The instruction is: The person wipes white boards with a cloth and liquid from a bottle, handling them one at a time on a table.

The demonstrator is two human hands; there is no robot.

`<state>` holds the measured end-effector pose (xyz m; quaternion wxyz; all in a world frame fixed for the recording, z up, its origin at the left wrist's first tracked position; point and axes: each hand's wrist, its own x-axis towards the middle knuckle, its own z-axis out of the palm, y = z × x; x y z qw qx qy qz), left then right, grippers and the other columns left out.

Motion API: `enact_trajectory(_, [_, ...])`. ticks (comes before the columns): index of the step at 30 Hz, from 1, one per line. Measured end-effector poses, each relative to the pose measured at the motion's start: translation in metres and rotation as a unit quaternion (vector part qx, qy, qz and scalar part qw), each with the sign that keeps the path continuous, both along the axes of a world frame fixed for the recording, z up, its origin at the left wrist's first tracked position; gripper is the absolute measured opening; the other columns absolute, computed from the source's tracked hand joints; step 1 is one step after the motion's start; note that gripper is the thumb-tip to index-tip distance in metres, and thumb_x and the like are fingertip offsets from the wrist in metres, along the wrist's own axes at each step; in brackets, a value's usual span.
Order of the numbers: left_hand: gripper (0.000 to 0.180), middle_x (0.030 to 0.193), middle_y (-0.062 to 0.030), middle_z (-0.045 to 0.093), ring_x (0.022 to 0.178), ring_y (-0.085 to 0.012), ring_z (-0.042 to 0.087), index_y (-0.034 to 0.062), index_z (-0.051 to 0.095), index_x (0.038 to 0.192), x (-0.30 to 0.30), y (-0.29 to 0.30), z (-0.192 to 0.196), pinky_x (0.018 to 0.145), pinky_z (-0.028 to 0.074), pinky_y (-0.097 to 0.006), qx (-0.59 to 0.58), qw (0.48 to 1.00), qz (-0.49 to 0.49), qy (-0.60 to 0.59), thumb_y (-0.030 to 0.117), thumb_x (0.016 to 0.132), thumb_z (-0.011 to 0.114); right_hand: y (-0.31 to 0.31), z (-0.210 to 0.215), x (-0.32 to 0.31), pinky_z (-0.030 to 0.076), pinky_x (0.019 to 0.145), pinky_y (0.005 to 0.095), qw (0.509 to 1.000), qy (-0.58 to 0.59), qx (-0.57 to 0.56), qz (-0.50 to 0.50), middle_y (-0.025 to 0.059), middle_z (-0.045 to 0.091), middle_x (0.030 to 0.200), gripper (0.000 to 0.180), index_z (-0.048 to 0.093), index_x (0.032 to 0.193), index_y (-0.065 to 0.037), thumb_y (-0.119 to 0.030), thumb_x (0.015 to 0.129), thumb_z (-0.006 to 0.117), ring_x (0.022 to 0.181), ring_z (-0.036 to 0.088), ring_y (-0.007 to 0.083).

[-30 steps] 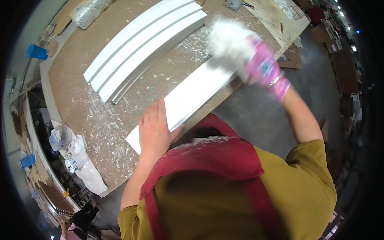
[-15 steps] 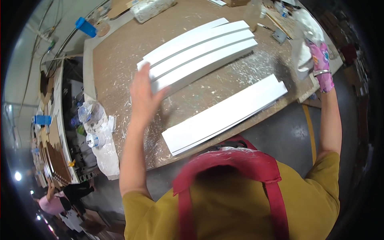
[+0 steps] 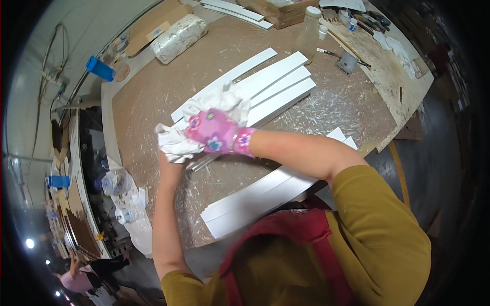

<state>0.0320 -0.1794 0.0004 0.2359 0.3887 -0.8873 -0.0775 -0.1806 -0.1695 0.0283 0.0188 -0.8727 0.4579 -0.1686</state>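
Observation:
My right hand, in a pink flowered glove, is closed on a crumpled white cloth. It has the cloth over the near left end of a stack of long white strips on the worktable. My left hand is covered by a fold of the cloth, and only the wrist shows below it; its fingers are hidden. One strip lies slightly apart along the stack's far side. Closer to my body, a second group of white strips rests by the table's near edge, partly behind my right forearm.
The brown worktable is spotted with white paint. Toward its far side stand a wrapped block, a clear bottle and a scraper. A blue cup is at the far left. Another person is in the lower left background.
My right hand has swung from the far right to the stack with the white cloth. The cloth now covers my left hand, which was spread at the stack's left end.

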Motion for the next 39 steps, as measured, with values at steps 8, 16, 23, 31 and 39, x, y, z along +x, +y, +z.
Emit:
enact_trajectory(8, [0.044, 0.107, -0.0114, 0.055, 0.103, -0.0301, 0.049, 0.0060, 0.060, 0.112, -0.028, 0.009, 0.005, 0.090, 0.038, -0.038, 0.070, 0.994, 0.063, 0.062, 0.019, 0.072, 0.072, -0.011, -0.002, -0.292, 0.050, 0.082, 0.0281, 0.879, 0.194, 0.165, -0.404, 0.0096, 0.059, 0.099, 0.056, 0.052, 0.125, -0.012, -0.030, 0.074, 0.070, 0.089, 0.058, 0.0177])
enact_trajectory(16, [0.045, 0.110, -0.0132, 0.053, 0.104, -0.0306, 0.050, 0.0056, 0.059, 0.116, -0.007, 0.009, 0.001, 0.091, 0.039, -0.038, 0.087, 0.991, 0.072, 0.065, 0.023, 0.075, 0.068, 0.010, 0.010, -0.198, 0.050, 0.083, 0.0339, 0.986, -0.063, -0.063, -0.144, 0.0114, 0.060, 0.102, 0.034, 0.058, 0.110, -0.009, -0.023, 0.079, 0.059, 0.094, 0.060, 0.0218])
enact_trajectory(23, [0.050, 0.110, -0.0139, 0.053, 0.103, -0.0295, 0.049, 0.0087, 0.059, 0.118, -0.014, 0.007, 0.007, 0.090, 0.040, -0.037, 0.141, 0.984, 0.068, 0.083, 0.020, 0.071, 0.072, -0.048, -0.052, -0.250, 0.052, 0.079, 0.0290, 0.955, -0.229, 0.162, -0.102, 0.0071, 0.061, 0.104, 0.037, 0.055, 0.116, -0.016, -0.025, 0.080, 0.059, 0.089, 0.061, 0.0189])
enact_trajectory(31, [0.047, 0.102, -0.0099, 0.060, 0.083, -0.0171, 0.059, 0.0003, 0.051, 0.115, -0.019, 0.010, -0.005, 0.074, 0.049, -0.030, 0.358, 0.886, 0.129, 0.266, 0.003, 0.071, 0.067, -0.003, 0.027, 0.029, 0.051, 0.083, 0.0349, 0.978, -0.050, 0.196, -0.048, 0.0140, 0.066, 0.095, 0.027, 0.064, 0.102, -0.008, -0.024, 0.081, 0.065, 0.093, 0.063, 0.0273])
enact_trajectory(39, [0.065, 0.110, -0.0109, 0.052, 0.088, -0.0177, 0.055, 0.0058, 0.045, 0.133, -0.009, 0.006, -0.006, 0.080, 0.048, -0.031, 0.073, 0.985, 0.034, 0.154, 0.011, 0.073, 0.070, -0.010, 0.029, -0.228, 0.045, 0.090, 0.0334, 0.912, 0.015, 0.172, -0.373, 0.0047, 0.054, 0.117, 0.048, 0.051, 0.124, -0.014, -0.037, 0.082, 0.060, 0.105, 0.052, 0.0161])
